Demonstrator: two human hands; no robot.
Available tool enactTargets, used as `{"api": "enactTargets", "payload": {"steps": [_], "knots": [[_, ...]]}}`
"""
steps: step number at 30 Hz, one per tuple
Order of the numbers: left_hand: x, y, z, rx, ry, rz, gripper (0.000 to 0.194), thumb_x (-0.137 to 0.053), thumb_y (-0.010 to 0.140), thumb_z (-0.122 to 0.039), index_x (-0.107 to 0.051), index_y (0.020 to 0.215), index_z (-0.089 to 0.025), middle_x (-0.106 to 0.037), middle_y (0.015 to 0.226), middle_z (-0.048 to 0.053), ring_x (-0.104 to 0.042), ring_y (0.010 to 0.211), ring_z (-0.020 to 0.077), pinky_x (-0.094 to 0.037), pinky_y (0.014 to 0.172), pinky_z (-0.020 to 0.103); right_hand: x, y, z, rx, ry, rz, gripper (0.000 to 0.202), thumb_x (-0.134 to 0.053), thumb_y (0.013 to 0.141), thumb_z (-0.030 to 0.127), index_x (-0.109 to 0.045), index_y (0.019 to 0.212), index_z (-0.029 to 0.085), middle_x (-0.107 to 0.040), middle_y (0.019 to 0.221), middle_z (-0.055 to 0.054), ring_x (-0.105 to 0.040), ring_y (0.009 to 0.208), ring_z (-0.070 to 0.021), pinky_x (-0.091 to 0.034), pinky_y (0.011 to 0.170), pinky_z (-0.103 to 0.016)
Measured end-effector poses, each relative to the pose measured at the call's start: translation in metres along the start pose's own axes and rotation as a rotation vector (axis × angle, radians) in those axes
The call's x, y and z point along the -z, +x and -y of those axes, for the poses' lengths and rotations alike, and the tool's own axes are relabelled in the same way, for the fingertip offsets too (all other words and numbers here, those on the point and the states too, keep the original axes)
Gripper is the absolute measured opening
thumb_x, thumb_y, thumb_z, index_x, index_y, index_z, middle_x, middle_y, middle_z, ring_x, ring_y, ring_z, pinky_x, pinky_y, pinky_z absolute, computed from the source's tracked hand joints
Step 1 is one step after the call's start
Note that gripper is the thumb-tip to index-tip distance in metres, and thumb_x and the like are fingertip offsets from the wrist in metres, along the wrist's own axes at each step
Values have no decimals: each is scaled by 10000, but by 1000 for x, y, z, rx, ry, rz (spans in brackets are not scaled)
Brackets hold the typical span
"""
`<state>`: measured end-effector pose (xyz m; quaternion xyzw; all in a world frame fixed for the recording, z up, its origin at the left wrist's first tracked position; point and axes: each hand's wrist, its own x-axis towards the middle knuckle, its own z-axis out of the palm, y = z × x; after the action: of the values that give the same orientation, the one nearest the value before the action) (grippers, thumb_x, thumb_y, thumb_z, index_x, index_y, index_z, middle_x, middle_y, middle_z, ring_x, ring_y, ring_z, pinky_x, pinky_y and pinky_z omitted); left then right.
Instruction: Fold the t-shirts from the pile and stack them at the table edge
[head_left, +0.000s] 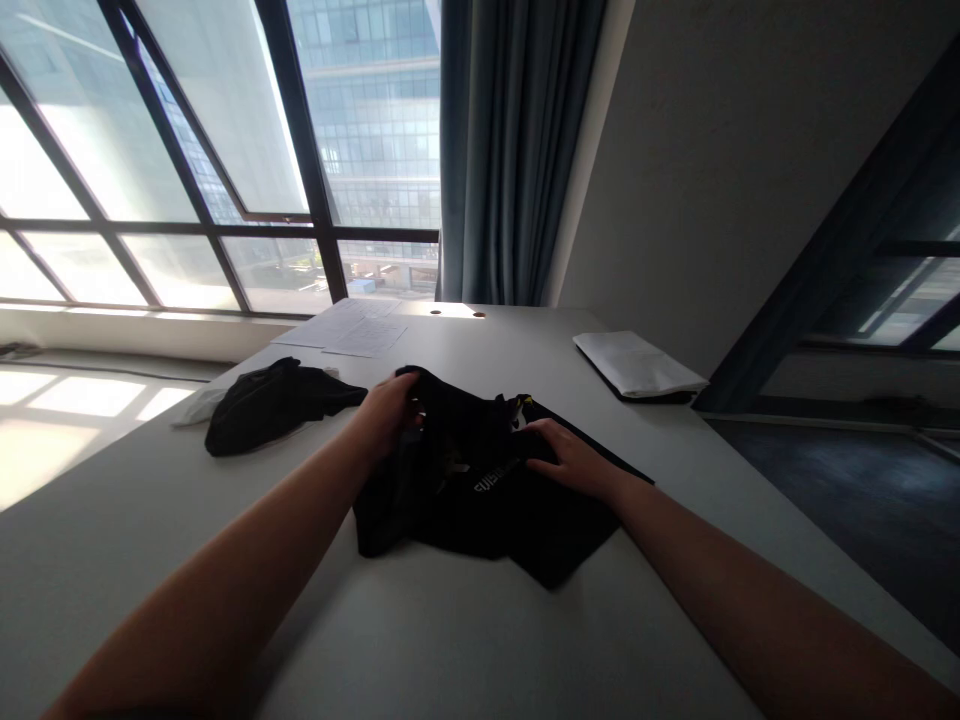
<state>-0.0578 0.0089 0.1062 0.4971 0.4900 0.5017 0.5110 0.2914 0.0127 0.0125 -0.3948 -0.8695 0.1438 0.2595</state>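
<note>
A black cloth item (465, 520) with pale lettering lies spread and crumpled on the white table, its far part raised. My left hand (388, 412) is closed on its upper left edge, fingers wrapped round the fabric. At the upper right of the cloth, my right hand (570, 458) has its thumb and fingers apart, touching or resting on the fabric near a small yellow detail. Shadow hides some of the fingertips and the folds between the hands.
Another black cloth bundle (274, 405) lies to the left, beside something whitish. Paper sheets (360, 335) are at the far left of the table (450, 650). A white folded stack (637, 363) on something dark sits at the right edge. Windows and a curtain stand behind.
</note>
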Motion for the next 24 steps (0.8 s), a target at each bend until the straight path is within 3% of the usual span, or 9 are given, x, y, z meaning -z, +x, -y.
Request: {"api": "enactTargets", "payload": {"steps": [2,5,8,11,14,16,18,20,24], "knots": [[16,14,2,-119,-66,-168,407,-619,898,-389,-522,1263,-240,-697,1024,65,-703,877,197,-564,720,291,-3,1,-2,-12,-65,40,432,-704,910,440,-639,1286,238,-587,1353,-116,-565,1275,-308,-424,1144,-501],[41,32,12,-322,69,-324,630,-704,814,-293,-464,1396,-284,-658,1279,96,-628,1232,261,-541,963,372,-4,2,-5,-49,-110,79,393,-696,913,446,-690,1252,245,-570,1405,-120,-538,1328,-327,-402,1173,-509],[55,38,23,-302,419,-238,522,-684,849,-393,-577,1335,-237,-646,1321,129,-554,1339,337,-460,1096,478,-3,2,-7,-64,-110,95,423,-675,926,456,-687,1290,241,-554,1437,-130,-521,1357,-327,-386,1192,-508],[48,27,22,-416,781,-123,457,-608,908,-466,-637,1291,-218,-592,1416,138,-518,1369,354,-375,1172,519,-1,2,-13,-91,-121,96,452,-676,923,481,-683,1310,248,-543,1457,-132,-514,1372,-329,-378,1199,-509],[27,6,13,-619,1065,195,453,-635,910,-487,-640,1316,-288,-596,1436,74,-550,1331,314,-384,1165,461,3,0,-24,-130,-135,100,488,-668,924,504,-674,1336,244,-526,1479,-134,-508,1386,-326,-369,1208,-504],[13,-8,11,-525,1198,472,486,-690,871,-520,-647,1314,-323,-690,1285,45,-659,1149,283,-479,1040,397,6,-1,-33,-156,-159,96,500,-653,933,506,-667,1353,234,-514,1491,-139,-503,1394,-318,-365,1212,-491],[4,-18,12,-321,1337,605,520,-729,830,-527,-658,1299,-314,-749,1094,44,-712,938,271,-530,866,357,9,-3,-43,-188,-202,70,494,-645,936,495,-669,1352,231,-503,1504,-141,-494,1406,-310,-367,1213,-469],[-2,-22,15,-190,1474,594,450,-707,843,-510,-685,1231,-284,-758,957,58,-715,839,283,-526,767,353,11,-5,-54,-239,-266,30,502,-633,941,483,-663,1368,221,-474,1539,-150,-470,1431,-309,-360,1219,-446],[-2,-20,22,-189,1600,435,308,-604,926,-463,-725,1101,-241,-756,985,120,-721,938,336,-528,801,400,15,-10,-77,-403,-407,42,575,-561,979,522,-590,1476,235,-437,1603,-155,-406,1482,-346,-318,1228,-514]]}}
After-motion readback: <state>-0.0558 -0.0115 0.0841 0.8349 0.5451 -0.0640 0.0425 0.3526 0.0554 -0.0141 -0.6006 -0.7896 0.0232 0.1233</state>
